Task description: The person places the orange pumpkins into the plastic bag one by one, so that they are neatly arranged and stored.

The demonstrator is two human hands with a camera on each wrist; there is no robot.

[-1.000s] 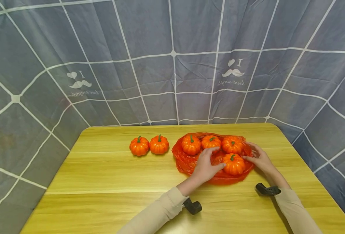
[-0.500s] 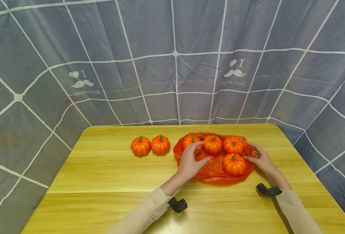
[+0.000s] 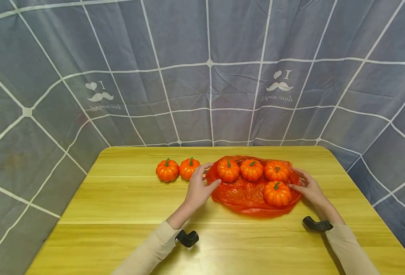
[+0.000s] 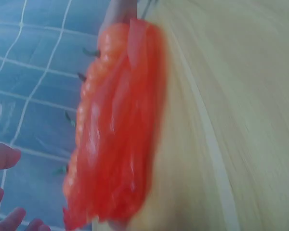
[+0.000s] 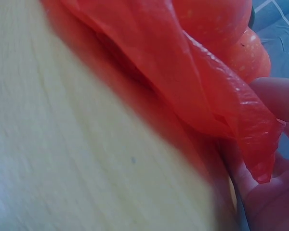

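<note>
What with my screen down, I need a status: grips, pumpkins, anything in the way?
Left grip empty, at left end of red bag; right grip at right end, hold unclear. Four pumpkins inside, two loose pumpkins left. No obstruction seen.

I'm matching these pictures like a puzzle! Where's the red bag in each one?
Head: the bag is right of the middle, in the lower half.
Left wrist: bag just left of the middle, nearly top to bottom.
Right wrist: bag from the top, slanting down rightward.
Shared landmark: the wooden table.
</note>
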